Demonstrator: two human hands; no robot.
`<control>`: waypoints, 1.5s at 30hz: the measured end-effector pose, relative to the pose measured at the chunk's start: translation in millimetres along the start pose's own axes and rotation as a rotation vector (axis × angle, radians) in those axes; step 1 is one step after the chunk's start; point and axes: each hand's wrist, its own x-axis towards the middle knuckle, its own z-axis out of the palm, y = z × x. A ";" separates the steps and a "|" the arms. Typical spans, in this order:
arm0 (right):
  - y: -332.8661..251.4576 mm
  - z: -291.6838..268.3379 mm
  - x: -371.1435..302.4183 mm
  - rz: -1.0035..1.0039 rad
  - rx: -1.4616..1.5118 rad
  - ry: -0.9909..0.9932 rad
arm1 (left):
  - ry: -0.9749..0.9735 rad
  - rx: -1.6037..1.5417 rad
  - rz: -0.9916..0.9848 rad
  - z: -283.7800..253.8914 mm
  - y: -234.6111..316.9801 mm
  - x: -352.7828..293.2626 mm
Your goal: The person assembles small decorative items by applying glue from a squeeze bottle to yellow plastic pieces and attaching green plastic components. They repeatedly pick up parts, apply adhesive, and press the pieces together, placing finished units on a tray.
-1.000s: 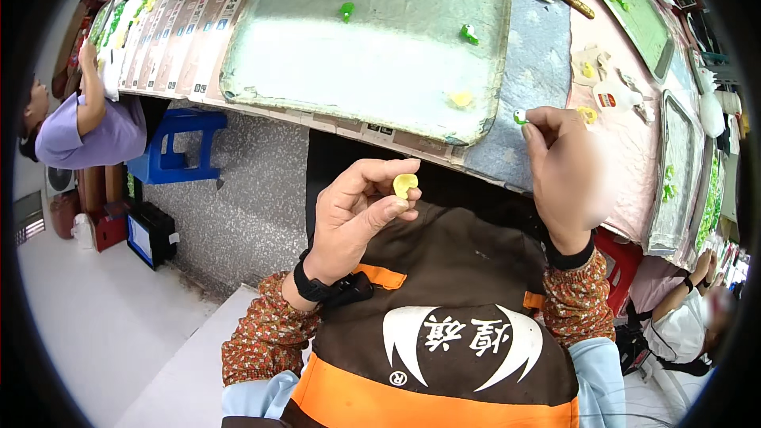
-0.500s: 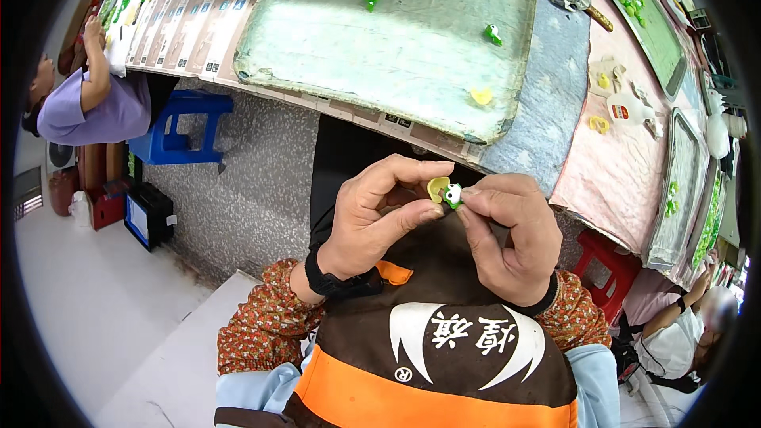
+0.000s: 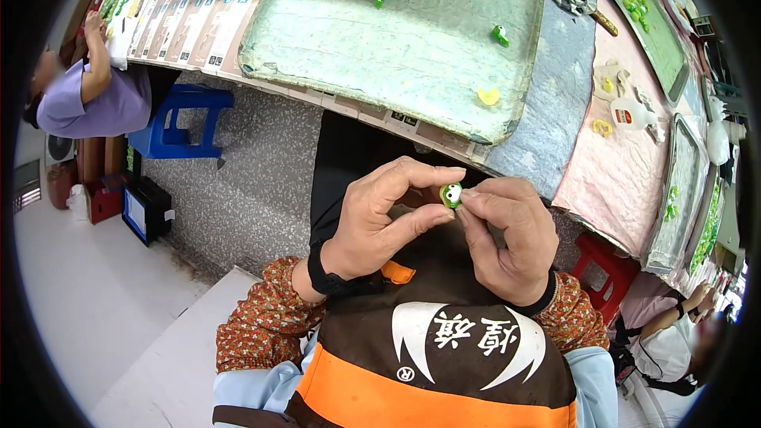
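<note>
In front of my apron, my left hand and my right hand meet at a tiny green figurine with a white, dark-eyed face. Right thumb and forefinger pinch it from the right. Left thumb and forefinger close on a small yellow piece, of which only a thin edge shows beside the figurine; the pieces touch or nearly touch. Beyond my hands, a pale green tray holds several little green figurines. Another yellow piece lies near its front right corner.
A blue stool stands at left, near a person in purple. On the pink cloth at right are a white bottle and yellow bits. A red stool stands below the table. Another person sits at far right.
The yellow piece and the green figurine have come together; the yellow cup shape, plain before, is now mostly hidden. The whole view has shifted slightly.
</note>
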 end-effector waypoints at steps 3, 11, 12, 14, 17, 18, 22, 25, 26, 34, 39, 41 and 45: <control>-0.2 -0.8 -0.1 -0.001 -0.008 -0.015 | 0.014 -0.026 0.000 1.1 -1.5 -0.5; 1.2 -1.0 -2.5 -0.003 -0.010 -0.025 | -0.009 0.010 -0.012 0.2 0.8 -1.0; 1.6 -0.7 -3.3 0.001 -0.009 -0.024 | -0.018 -0.003 -0.023 -0.8 1.1 -1.0; 2.8 -0.9 -4.2 -0.002 -0.011 -0.021 | -0.056 -0.073 -0.051 -2.5 -1.4 -1.3; 3.7 -0.4 -4.6 -0.013 -0.003 -0.018 | -0.062 -0.216 -0.122 -2.0 -3.8 -3.8; 3.7 -0.2 -4.7 -0.017 -0.002 -0.016 | -0.058 -0.272 -0.149 -1.3 -4.0 -4.4; 4.3 3.5 -5.3 -0.026 0.013 0.034 | -0.006 -0.426 -0.212 2.8 -4.6 -6.3; 4.2 3.0 -5.3 -0.039 0.010 0.025 | 0.011 -0.465 -0.198 3.2 -9.9 -8.0; 4.2 3.1 -5.5 -0.047 0.002 0.024 | 0.014 -0.471 -0.200 3.6 -10.1 -7.9; 5.6 6.0 -9.2 -0.093 -0.038 0.005 | 0.023 -0.515 -0.217 5.2 -18.7 -7.8; 1.4 7.5 -9.3 -0.106 -0.072 -0.011 | 0.017 -0.590 -0.214 7.1 -24.7 -8.5; 4.5 9.6 -10.3 -0.154 -0.083 -0.017 | 0.017 -0.589 -0.212 7.3 -25.3 -9.1; 14.3 11.5 -10.5 -0.213 -0.106 -0.063 | 0.024 -0.585 -0.229 6.8 -28.4 -9.9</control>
